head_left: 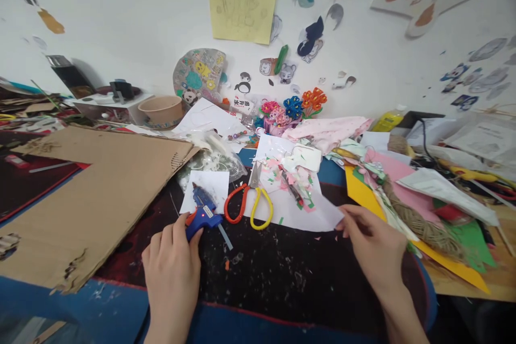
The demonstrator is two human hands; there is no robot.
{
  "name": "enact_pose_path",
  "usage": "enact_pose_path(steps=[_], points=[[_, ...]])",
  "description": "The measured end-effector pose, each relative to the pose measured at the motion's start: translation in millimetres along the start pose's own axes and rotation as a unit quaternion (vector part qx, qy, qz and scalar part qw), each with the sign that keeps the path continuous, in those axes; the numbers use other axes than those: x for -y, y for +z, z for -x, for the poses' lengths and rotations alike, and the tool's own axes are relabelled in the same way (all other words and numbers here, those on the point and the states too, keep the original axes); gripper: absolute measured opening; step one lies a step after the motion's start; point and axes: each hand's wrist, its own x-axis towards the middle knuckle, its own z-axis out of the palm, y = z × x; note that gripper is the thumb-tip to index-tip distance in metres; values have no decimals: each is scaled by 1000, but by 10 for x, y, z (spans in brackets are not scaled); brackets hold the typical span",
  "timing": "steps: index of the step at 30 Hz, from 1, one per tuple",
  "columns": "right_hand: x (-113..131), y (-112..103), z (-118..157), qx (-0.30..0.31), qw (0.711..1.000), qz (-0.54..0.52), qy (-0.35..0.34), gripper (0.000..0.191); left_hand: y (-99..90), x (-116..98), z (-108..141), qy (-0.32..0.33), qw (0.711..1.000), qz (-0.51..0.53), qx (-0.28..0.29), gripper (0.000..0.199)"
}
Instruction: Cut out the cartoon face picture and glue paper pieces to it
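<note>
While the left hand grips the glue gun, the right hand pinches the white sheet

Because the scissors lie near the middle of the dark mat, everything else can be placed from them. Just left of the scissors, the glue gun points its nozzle away from the person and over a small white paper, which probably keeps drips off the mat. A glue stick juts from the gun's rear, on the near side of the scissors' red handle. One red spot shows on the gun's body (perhaps a power light, though I cannot be sure). The left hand, nearer the person than the scissors, closes thumb and fingers on the gun's handle, a hold that likely spares them the hot tip.

Right of the scissors, the right hand pinches the sheet's corner between thumb and fingers. Held only there, the sheet can carry its pink and green scraps with little disturbance. A slim dark tool lies among them, its kind hard to tell. The scissors' own loops face the person, which seems handy for picking up.

Farther left of the scissors spreads the cardboard; beyond them stand fuzzy flowers, and well to their right sits a hank of twine.
</note>
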Motion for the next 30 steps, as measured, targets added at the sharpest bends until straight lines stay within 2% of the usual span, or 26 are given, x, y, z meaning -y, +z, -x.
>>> enact_pose_path(steps=[3, 6, 7, 8, 9, 11, 13, 15, 19, 22, 26, 30], points=[[67, 79, 49, 47, 992, 28, -114, 3, -43, -2, -1, 3, 1000, -3, -15, 36], [140, 178, 106, 95, 979, 33, -175, 4, -141, -159, 54, 9, 996, 6, -83, 35], [165, 207, 125, 100, 977, 35, -187, 4, -174, -262, 89, 35, 993, 31, -109, 34], [190, 232, 146, 100, 975, 39, -194, 3, -199, -387, 129, 95, 984, 78, -132, 32], [217, 252, 167, 100, 975, 44, -195, 3, -214, -525, 173, 169, 966, 145, -131, 29], [275, 272, 208, 100, 976, 48, -186, 4, -205, -800, 258, 277, 927, 237, -89, 28], [331, 264, 244, 105, 981, 38, -161, 5, -151, -1006, 320, 317, 913, 249, -67, 29], [377, 235, 263, 114, 985, 15, -129, 6, -80, -1099, 350, 337, 909, 240, -45, 30], [389, 162, 228, 125, 991, -24, -37, 11, 9, -1052, 343, 352, 905, 237, -6, 30], [309, 114, 168, 98, 992, -37, 66, 16, 12, -1008, 322, 360, 900, 246, 7, 30], [160, 51, 104, 53, 969, -140, 199, 21, 15, -1031, 296, 362, 897, 254, 1, 26], [68, 5, 61, -14, 929, -268, 255, 22, 37, -1049, 254, 367, 893, 262, -3, 23]])
